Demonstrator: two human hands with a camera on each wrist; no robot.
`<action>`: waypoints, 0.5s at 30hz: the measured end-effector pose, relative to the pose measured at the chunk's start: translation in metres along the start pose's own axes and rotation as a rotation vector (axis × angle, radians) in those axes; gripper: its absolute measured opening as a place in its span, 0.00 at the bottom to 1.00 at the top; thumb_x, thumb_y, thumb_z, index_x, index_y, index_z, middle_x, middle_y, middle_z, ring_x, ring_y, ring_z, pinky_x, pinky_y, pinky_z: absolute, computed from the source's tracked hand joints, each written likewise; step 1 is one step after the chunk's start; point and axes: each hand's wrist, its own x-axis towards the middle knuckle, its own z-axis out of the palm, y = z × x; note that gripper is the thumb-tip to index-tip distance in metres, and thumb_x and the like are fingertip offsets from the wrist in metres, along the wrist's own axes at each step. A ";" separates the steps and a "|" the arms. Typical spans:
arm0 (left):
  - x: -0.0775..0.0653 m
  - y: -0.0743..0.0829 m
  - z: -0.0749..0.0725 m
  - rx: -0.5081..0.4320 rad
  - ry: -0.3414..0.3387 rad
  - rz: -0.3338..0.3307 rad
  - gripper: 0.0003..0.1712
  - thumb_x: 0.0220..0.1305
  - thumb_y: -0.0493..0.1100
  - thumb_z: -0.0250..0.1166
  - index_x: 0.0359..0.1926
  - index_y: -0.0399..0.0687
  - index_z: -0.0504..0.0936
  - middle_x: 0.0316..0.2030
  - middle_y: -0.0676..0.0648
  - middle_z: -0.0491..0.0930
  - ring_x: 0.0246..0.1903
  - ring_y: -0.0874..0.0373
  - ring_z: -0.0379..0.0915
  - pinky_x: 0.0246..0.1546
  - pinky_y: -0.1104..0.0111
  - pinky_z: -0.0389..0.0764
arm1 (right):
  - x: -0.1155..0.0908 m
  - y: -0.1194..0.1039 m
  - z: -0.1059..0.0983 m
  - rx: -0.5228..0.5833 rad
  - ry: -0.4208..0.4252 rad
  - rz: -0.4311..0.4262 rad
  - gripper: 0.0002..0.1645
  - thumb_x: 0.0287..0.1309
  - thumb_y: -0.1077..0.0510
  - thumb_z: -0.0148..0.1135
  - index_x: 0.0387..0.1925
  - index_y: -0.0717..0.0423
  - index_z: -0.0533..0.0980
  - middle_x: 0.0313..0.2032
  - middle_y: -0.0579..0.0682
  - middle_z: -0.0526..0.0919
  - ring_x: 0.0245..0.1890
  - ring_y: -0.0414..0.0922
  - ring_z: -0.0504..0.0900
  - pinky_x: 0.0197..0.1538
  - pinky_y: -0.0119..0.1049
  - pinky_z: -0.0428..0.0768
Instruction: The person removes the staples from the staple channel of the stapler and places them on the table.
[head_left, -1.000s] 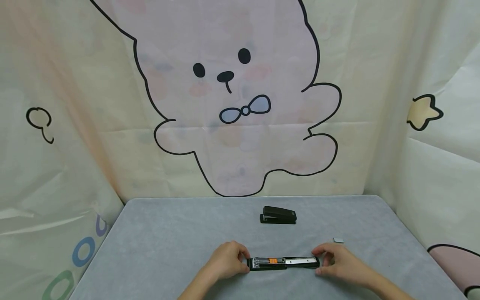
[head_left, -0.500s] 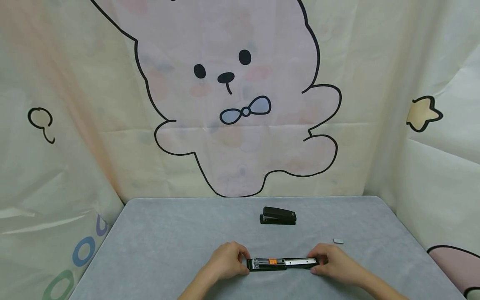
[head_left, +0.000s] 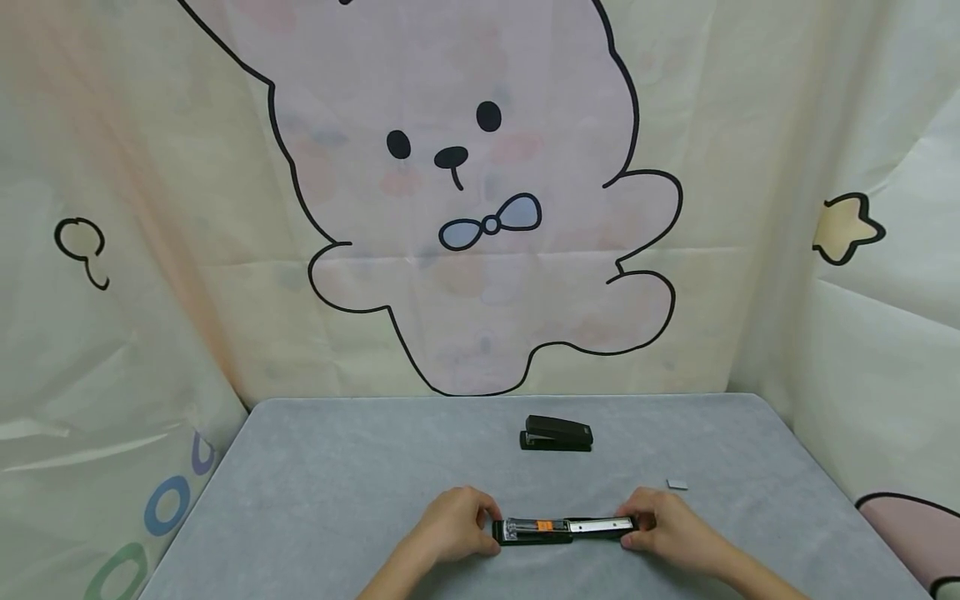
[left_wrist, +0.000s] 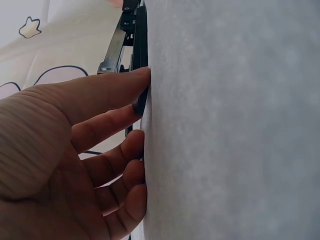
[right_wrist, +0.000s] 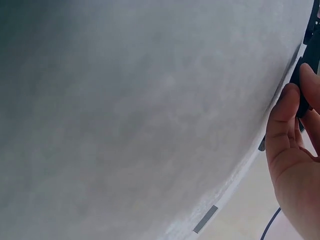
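An opened-out black stapler (head_left: 536, 538) lies lengthwise in front of me, its top side laid back. An orange piece shows in its left half and a silver strip in its right half. My left hand (head_left: 453, 525) pinches the left end between thumb and forefinger; in the left wrist view the thumb is on the black stapler (left_wrist: 141, 45) and the other fingers are loosely bent near the cloth. At the opposite end, my right hand (head_left: 663, 527) pinches the tip, and the right wrist view has thumb and finger on the black part (right_wrist: 310, 55).
A second black stapler (head_left: 557, 434), closed up, stands farther back on the grey cloth-covered table (head_left: 337, 467). Behind the right hand lies a small grey strip (head_left: 677, 484), which looks like staples. Printed curtains (head_left: 480, 317) surround the table at the back and sides.
My right hand has shifted slightly left, and its thumb and fingers have come together on the stapler's right end. The left hand and the stapler stay nearly still.
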 end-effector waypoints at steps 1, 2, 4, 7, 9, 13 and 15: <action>0.000 0.000 0.000 0.005 -0.001 0.004 0.15 0.46 0.40 0.84 0.36 0.51 0.90 0.19 0.56 0.73 0.20 0.62 0.64 0.24 0.68 0.64 | 0.000 -0.001 -0.001 0.005 -0.006 0.011 0.12 0.54 0.60 0.79 0.41 0.57 0.87 0.33 0.40 0.80 0.29 0.31 0.73 0.30 0.31 0.73; 0.000 0.000 0.000 0.013 0.000 0.010 0.15 0.46 0.41 0.84 0.37 0.52 0.90 0.19 0.56 0.73 0.20 0.63 0.64 0.24 0.68 0.64 | 0.000 -0.001 -0.001 0.010 -0.012 0.021 0.12 0.55 0.60 0.79 0.41 0.57 0.87 0.33 0.40 0.80 0.29 0.31 0.73 0.30 0.31 0.73; 0.000 0.000 0.000 0.030 0.004 0.024 0.16 0.46 0.41 0.84 0.37 0.52 0.90 0.20 0.57 0.73 0.20 0.63 0.64 0.24 0.68 0.65 | 0.001 -0.001 -0.002 0.018 -0.021 0.040 0.12 0.55 0.60 0.78 0.41 0.57 0.87 0.33 0.40 0.80 0.29 0.31 0.73 0.30 0.31 0.73; -0.001 0.001 0.000 0.043 0.014 0.038 0.16 0.45 0.42 0.84 0.37 0.51 0.90 0.20 0.57 0.73 0.21 0.64 0.64 0.25 0.68 0.66 | 0.001 -0.002 -0.002 0.013 -0.023 0.035 0.13 0.55 0.59 0.78 0.42 0.58 0.87 0.33 0.40 0.80 0.29 0.31 0.73 0.30 0.31 0.73; -0.001 0.003 0.001 0.051 0.022 0.048 0.15 0.45 0.42 0.84 0.36 0.51 0.90 0.21 0.58 0.73 0.22 0.64 0.65 0.26 0.68 0.67 | 0.000 -0.002 -0.002 0.007 -0.021 0.025 0.13 0.55 0.59 0.78 0.41 0.58 0.86 0.33 0.39 0.80 0.29 0.31 0.73 0.30 0.30 0.73; -0.002 0.005 0.002 0.066 0.030 0.064 0.13 0.45 0.41 0.83 0.33 0.51 0.89 0.22 0.59 0.73 0.23 0.65 0.65 0.26 0.69 0.68 | 0.000 -0.002 -0.002 -0.010 -0.009 -0.012 0.12 0.54 0.59 0.79 0.41 0.57 0.86 0.33 0.39 0.80 0.29 0.30 0.73 0.30 0.30 0.73; -0.003 0.005 0.002 0.090 0.033 0.077 0.13 0.43 0.41 0.83 0.32 0.52 0.88 0.22 0.59 0.73 0.24 0.66 0.65 0.27 0.69 0.68 | 0.000 -0.002 -0.002 -0.018 0.000 -0.035 0.12 0.54 0.60 0.79 0.41 0.57 0.86 0.33 0.39 0.80 0.29 0.30 0.73 0.30 0.30 0.73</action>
